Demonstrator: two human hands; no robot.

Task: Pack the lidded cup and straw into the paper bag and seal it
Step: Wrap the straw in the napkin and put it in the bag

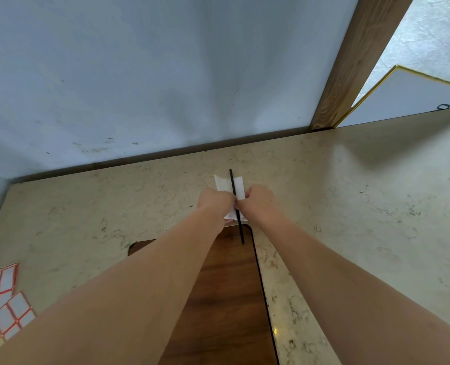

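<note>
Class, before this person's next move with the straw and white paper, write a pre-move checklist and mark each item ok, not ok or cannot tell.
1. Black straw in hand: ok, pinched between the left hand and the right hand.
2. White paper gripped with the straw: ok.
3. Straw fully wrapped: not ok, both ends stick out bare.
4. Paper bag in view: not ok.
5. Lidded cup in view: not ok.
6. Sticker sheets at hand for sealing: ok, on the countertop at the person's left.
</note>
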